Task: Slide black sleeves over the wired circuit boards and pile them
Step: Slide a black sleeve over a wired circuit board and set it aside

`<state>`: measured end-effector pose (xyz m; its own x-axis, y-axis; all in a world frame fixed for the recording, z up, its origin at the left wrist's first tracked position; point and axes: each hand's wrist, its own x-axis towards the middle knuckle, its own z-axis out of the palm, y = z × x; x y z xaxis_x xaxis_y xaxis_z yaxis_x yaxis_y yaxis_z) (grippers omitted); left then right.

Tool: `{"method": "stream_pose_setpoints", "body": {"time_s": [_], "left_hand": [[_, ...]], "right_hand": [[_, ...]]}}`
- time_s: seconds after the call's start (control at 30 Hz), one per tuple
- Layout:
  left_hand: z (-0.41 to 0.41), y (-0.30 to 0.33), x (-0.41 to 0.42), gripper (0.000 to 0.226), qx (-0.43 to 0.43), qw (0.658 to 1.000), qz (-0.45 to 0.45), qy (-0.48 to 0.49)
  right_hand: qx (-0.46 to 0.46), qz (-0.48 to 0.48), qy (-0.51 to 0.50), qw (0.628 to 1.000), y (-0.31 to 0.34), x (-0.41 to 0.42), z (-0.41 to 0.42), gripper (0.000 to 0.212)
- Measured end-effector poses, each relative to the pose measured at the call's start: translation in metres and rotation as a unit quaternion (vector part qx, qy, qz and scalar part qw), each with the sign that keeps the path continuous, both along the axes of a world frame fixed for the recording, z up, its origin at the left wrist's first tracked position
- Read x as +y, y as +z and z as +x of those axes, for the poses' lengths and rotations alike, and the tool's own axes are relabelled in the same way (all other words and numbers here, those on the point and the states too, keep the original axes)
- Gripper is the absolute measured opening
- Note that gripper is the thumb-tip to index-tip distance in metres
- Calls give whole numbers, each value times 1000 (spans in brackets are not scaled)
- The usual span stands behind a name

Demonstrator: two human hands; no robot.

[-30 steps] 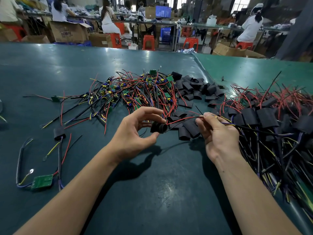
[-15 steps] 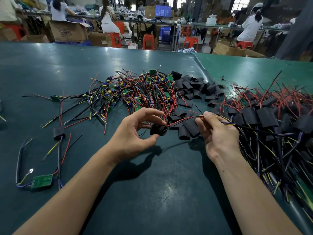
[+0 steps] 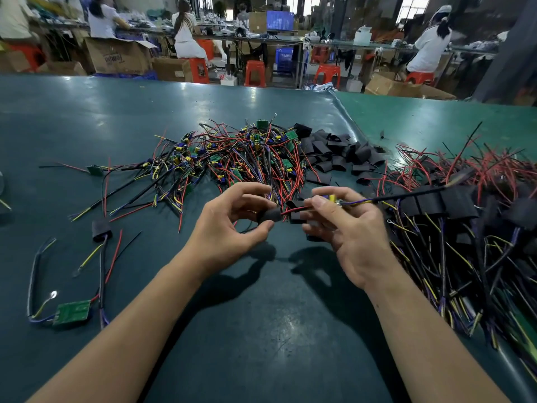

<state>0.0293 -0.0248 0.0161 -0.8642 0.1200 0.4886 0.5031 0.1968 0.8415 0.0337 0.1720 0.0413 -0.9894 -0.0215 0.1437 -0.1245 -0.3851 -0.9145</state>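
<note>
Left hand (image 3: 229, 228): thumb and forefinger pinch black sleeve (image 3: 268, 215); keep its mouth open. Red lead (image 3: 293, 210): enters sleeve; feed straight. Right hand (image 3: 345, 228): fingertips pinch wired board (image 3: 332, 197), just beside sleeve; push level.

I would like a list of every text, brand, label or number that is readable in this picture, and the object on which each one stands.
Print on the side of the open cardboard box across the room: too blurred to read.
Blue screen at the far bench: lit, but nothing on it can be read.
Green circuit board near the left forearm: no readable marking.
Black sleeve in the left hand: no print visible.
Nothing else carries readable text.
</note>
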Motion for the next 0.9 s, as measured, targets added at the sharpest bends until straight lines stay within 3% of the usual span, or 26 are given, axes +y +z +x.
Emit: {"method": "stream_pose_setpoints", "body": {"time_s": [0.2, 0.4, 0.57, 0.9], "left_hand": [[3, -2, 4, 45, -6, 1000, -9, -28], [5, -1, 8, 39, -10, 999, -21, -43], [4, -1, 9, 36, 14, 999, 29, -20], [3, -2, 13, 30, 40, 997, 61, -37]], "right_hand": [[-42, 95, 61, 993, -11, -9, -1, 40], [-15, 80, 70, 994, -13, -10, 0, 15], [-15, 84, 27, 996, -15, -7, -2, 1], [-94, 5, 64, 994, -10, -6, -2, 20]]}}
